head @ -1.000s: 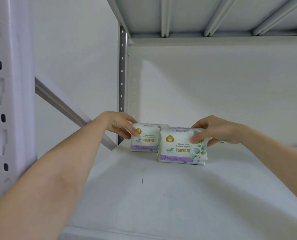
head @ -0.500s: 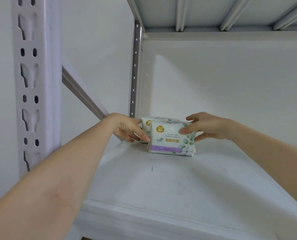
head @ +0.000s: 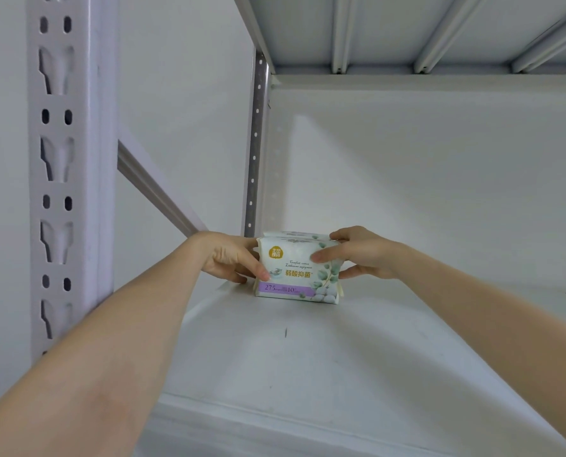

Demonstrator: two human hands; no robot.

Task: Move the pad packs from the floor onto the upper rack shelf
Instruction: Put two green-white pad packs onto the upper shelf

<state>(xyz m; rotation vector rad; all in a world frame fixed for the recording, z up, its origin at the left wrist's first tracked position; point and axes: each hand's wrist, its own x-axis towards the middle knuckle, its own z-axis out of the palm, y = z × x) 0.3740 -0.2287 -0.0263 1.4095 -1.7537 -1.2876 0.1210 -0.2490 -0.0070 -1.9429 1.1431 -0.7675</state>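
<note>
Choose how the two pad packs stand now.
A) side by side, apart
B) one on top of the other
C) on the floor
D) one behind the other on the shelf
D: of the rear pack only the top shows behind the front pack on the shelf.

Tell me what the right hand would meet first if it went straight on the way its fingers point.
The white plastic pad pack with the purple band, which the right hand grips now; beyond it probably the left hand, though depth is unclear.

bright, even light — soft shadows | edges bowed | sharp
</note>
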